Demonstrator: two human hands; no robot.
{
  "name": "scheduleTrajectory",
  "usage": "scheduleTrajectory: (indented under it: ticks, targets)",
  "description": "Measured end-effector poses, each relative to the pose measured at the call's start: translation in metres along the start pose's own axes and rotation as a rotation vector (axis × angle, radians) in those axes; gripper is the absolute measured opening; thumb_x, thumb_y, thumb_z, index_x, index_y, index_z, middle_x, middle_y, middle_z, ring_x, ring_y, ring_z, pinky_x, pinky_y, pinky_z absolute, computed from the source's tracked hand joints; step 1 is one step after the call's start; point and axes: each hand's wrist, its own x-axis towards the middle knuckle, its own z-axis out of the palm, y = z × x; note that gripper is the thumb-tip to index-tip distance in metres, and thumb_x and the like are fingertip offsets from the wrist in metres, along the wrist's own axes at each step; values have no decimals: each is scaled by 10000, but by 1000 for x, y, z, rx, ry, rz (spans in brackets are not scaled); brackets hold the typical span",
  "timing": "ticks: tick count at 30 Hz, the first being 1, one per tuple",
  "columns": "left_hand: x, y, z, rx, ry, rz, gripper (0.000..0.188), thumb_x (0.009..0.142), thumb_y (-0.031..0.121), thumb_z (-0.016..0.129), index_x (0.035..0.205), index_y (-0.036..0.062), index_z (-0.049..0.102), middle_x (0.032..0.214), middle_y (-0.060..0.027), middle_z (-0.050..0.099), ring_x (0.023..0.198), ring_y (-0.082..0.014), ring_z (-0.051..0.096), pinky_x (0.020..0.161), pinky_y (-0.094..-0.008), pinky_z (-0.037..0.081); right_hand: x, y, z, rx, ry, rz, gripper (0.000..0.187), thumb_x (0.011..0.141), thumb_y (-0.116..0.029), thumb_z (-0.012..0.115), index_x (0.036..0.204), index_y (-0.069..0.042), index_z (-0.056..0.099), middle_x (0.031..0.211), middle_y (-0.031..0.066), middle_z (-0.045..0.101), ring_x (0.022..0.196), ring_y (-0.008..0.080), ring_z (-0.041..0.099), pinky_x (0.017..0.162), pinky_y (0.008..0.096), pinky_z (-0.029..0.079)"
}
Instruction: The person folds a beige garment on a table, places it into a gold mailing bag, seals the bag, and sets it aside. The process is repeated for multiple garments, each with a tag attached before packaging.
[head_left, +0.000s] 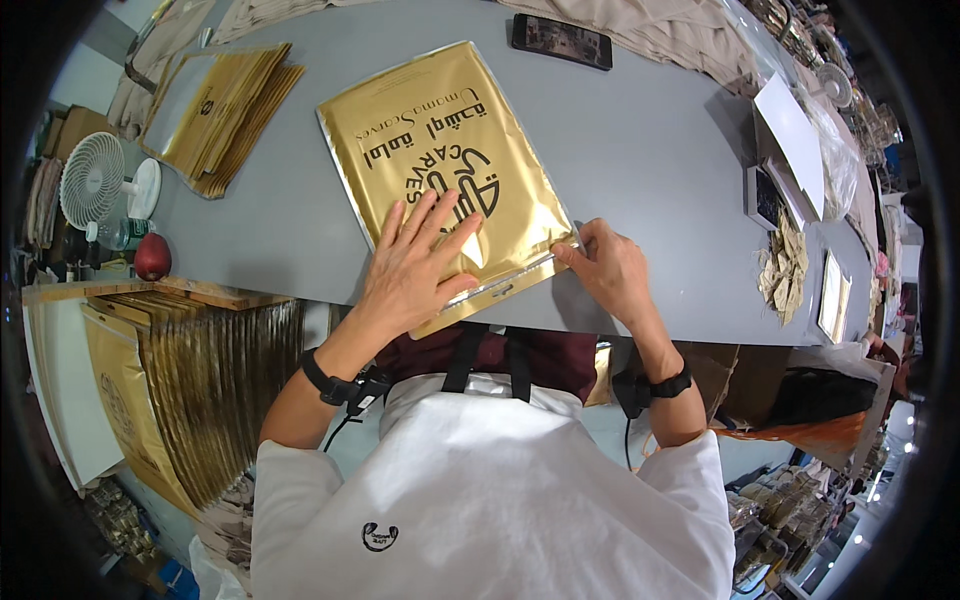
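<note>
A flat gold packaging bag [440, 110] with black print and a clear zip edge lies tilted on the grey table [680, 180], its bottom end reaching over the front edge. Flat on the bag's lower part rests my left hand [412, 262], fingers spread. My right hand [608, 262] pinches the bag's lower right corner at the zip strip, thumb on top and the other fingers curled at the edge. What the bag holds inside does not show.
At the far left stand stacked gold bags [225, 115], a white fan [93, 178], a bottle [120, 234] and a red round object [153, 257]. Upright gold bags [200, 380] fill a box below. A phone [562, 41] lies at the back; tan tags [783, 268] sit right.
</note>
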Motion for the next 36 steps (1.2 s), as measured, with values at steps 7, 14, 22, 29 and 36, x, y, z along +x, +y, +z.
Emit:
scheduleTrajectory:
  ticks: [7, 14, 22, 29, 36]
  targets:
    - [-62, 14, -9, -103, 534, 241, 237, 732, 63, 867, 960, 99, 816, 1074, -67, 745, 917, -239, 674, 745, -347, 521, -31, -22, 8, 865, -493, 418, 365, 999, -319, 731, 755, -61, 647, 659, 68, 680, 484, 74, 554, 444, 240, 392]
    - [-123, 63, 40, -1453, -98, -881, 316, 1026, 313, 715, 1038, 1, 764, 830, 5, 712, 700, -61, 580, 615, -248, 473, -87, -69, 60, 1083, -674, 414, 370, 1049, -291, 691, 789, -29, 670, 682, 48, 698, 476, 58, 569, 402, 214, 392]
    - [-116, 60, 55, -1512, 352, -928, 200, 992, 226, 745, 1029, 32, 776, 903, 11, 721, 781, -64, 584, 703, -251, 465, -90, -86, 91, 1003, -576, 198, 395, 1050, -297, 691, 788, -2, 681, 668, 49, 683, 492, 65, 559, 434, 238, 416]
    - [-128, 2, 22, -1578, 870, -944, 138, 963, 83, 721, 1053, -19, 744, 983, -72, 756, 892, -144, 718, 814, -286, 579, -91, -70, 57, 943, -628, 266, 382, 1037, -217, 700, 741, 22, 676, 614, 37, 645, 511, 76, 582, 462, 243, 441]
    - [-137, -8, 27, -1706, 690, -904, 219, 972, 103, 667, 1134, -39, 707, 1082, -128, 753, 951, -220, 730, 871, -382, 600, -68, -55, 43, 1188, -302, 285, 241, 1023, -220, 727, 1068, 17, 724, 956, 37, 740, 841, 92, 665, 790, 263, 562]
